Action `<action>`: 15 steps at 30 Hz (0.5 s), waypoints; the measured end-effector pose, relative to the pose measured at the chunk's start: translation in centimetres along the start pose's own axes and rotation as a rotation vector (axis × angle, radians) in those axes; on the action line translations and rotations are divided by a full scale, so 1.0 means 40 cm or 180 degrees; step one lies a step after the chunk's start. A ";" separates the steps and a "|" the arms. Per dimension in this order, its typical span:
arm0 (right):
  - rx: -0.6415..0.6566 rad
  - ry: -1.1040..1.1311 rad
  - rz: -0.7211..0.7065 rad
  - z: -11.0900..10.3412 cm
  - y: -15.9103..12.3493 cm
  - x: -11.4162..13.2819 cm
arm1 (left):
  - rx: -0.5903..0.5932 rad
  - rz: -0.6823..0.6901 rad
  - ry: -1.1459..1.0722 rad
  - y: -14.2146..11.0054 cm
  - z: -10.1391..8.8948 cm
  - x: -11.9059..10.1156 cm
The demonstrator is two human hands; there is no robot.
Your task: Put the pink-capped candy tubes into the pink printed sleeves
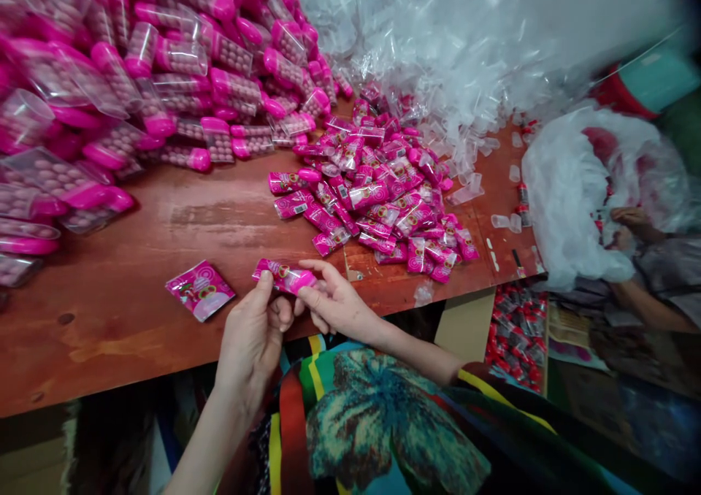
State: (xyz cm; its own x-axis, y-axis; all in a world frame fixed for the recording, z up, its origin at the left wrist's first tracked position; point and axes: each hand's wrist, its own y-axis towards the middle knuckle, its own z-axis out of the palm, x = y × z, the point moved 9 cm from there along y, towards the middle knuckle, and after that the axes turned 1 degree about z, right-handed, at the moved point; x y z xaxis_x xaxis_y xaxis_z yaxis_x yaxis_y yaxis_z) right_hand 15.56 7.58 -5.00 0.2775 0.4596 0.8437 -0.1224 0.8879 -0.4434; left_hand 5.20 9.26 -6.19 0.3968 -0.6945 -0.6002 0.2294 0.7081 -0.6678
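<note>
Both my hands hold one small pink packet (285, 276) just above the near edge of the brown table (136, 290). My left hand (253, 334) pinches its left end between thumb and fingers. My right hand (335, 304) grips its right end, fingers curled under it. A flat pink printed label (200, 290) lies on the table just left of my left hand. A heap of several filled pink packets (377, 188) lies beyond my right hand.
A large pile of pink-capped clear tubes of beads (136, 79) fills the far left. Clear empty plastic sleeves (454, 50) heap at the back right. Another person's hands (629, 225) work in a white plastic bag (569, 203) at right. A box of red items (515, 334) sits below the table.
</note>
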 end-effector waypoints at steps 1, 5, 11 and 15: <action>0.0060 0.0033 0.0026 0.002 0.000 -0.002 | 0.0039 0.0011 0.0052 0.000 0.002 -0.002; 0.0172 0.0102 0.0050 0.000 0.004 -0.007 | 0.0288 -0.0023 0.0232 -0.007 0.018 -0.004; 0.0173 -0.0453 -0.0278 -0.005 0.003 0.010 | 0.0431 -0.0181 0.0508 -0.016 0.036 0.017; 0.0286 -0.0644 -0.0443 -0.005 -0.006 0.020 | 0.0438 -0.0309 0.0383 -0.011 0.032 0.027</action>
State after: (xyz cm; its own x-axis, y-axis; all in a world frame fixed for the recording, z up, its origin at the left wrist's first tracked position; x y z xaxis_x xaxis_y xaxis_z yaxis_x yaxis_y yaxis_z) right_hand 16.00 7.74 -4.29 0.1026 0.3194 0.9421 -0.1829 0.9370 -0.2978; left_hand 6.68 8.36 -5.99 0.2596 -0.7647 -0.5897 0.3840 0.6421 -0.6635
